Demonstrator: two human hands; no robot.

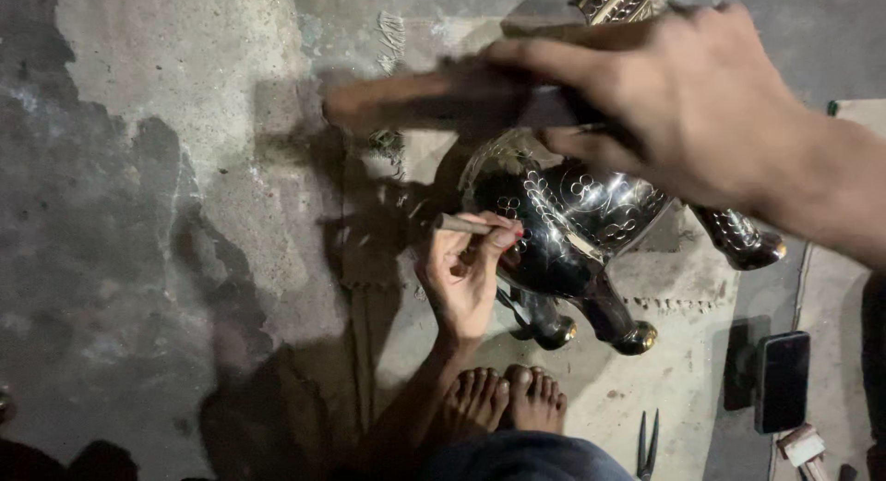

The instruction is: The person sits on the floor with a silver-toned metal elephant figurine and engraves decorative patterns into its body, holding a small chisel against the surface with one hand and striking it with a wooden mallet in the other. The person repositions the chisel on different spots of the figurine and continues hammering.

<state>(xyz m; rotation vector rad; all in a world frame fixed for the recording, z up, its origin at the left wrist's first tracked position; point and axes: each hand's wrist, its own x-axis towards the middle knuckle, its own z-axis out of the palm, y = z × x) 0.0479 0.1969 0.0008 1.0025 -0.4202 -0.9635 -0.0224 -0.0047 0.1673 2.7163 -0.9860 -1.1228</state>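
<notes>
A shiny black metal animal figure (563, 232) with engraved silver patterns lies on its side on a mat, its legs pointing toward my feet. My left hand (464, 276) grips a short metal chisel (459, 224) whose tip rests against the figure's body. Raised above the figure, my right hand (678, 98) is closed on a wooden stick or mallet (415, 101), which is blurred by motion and reaches out to the left.
A dark phone (781, 380) lies on the mat at the right, with a small box (803, 444) just below it. Pliers (648, 446) lie near my bare feet (503, 400). Rough, stained concrete floor (166, 167) fills the left side.
</notes>
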